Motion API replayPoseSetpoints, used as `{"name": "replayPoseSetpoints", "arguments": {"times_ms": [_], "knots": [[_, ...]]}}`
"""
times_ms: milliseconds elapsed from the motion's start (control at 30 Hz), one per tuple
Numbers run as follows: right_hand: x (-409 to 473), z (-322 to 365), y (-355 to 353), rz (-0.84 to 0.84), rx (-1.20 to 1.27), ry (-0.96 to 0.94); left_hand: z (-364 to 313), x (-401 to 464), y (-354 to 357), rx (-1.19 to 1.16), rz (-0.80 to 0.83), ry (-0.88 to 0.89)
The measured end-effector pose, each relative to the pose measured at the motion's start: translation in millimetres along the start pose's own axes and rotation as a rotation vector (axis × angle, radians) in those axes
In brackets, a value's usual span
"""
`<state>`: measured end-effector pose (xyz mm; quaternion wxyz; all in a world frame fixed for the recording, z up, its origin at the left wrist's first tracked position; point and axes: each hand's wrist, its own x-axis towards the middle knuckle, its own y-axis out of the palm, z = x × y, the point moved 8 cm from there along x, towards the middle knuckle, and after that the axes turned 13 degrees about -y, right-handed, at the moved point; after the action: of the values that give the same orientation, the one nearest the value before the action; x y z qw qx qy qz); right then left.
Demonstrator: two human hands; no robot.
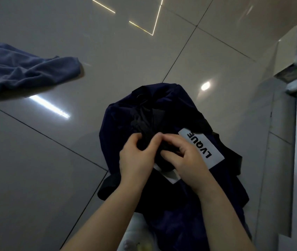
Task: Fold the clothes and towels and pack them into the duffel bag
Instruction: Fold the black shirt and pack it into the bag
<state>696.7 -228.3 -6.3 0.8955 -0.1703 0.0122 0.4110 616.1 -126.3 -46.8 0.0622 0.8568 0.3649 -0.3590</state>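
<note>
A: Start with the big things. What is there?

B: A glossy pale tiled floor (71, 160) with dark grout lines, smooth enough to mirror the ceiling lights. On it, near the middle, a slumped dark navy fabric duffel bag (162, 109), soft-sided and creased, with a white rectangular label (201, 148) printed in black letters. Well apart, at the left edge, lies a crumpled blue towel (22, 69), matte and nappy, unfolded.

A: And the hands?

B: Both are on top of the bag, close together. The left hand (136, 158) has its fingers curled and pinches a bunched black strap or flap (145, 129); the right hand (184, 156) curls round the same black piece from the other side. The picture is dim, so I cannot tell whether it is a strap, a zip pull or a buckle.

A: So what might go wrong?

B: I judge the bag is not yet opened, and nothing folded is in view. The bag has no stiffness: its mouth could collapse shut when released. The thin, slick-looking black webbing may slip from a pinch. And on that polished floor the towel would likely slide while being folded, spoiling the creases.
</note>
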Motion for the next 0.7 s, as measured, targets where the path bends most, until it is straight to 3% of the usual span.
{"name": "replayPoseSetpoints", "arguments": {"times_ms": [67, 133, 233, 300, 467, 600, 700], "knots": [[-2.1, -1.4, -5.1, 0.037, -0.017, 0.055, 6.5, 6.3, -2.0, -0.033, -0.027, -0.004], [-1.6, 1.0, -29.7, -0.111, -0.146, 0.045, 10.5, 6.6, -0.2, -0.076, -0.010, -0.016], [0.8, 3.9, -76.4, -0.358, -0.718, -0.016, 17.2, 5.6, -0.2, -0.152, 0.007, -0.056], [7.3, -16.1, -87.1, -0.268, -0.989, 0.072, 19.7, 5.4, -0.5, -0.169, 0.012, -0.059], [19.9, -67.1, -75.9, 0.077, -1.221, 0.271, 19.6, 5.3, -0.2, -0.174, 0.005, -0.040], [27.5, -81.0, -73.1, 0.145, -1.216, 0.348, 21.5, 5.8, -0.5, -0.163, -0.004, -0.051], [32.3, -65.5, -77.9, 0.089, -1.141, 0.277, 24.2, 6.5, -3.2, -0.169, -0.012, -0.068]]}}
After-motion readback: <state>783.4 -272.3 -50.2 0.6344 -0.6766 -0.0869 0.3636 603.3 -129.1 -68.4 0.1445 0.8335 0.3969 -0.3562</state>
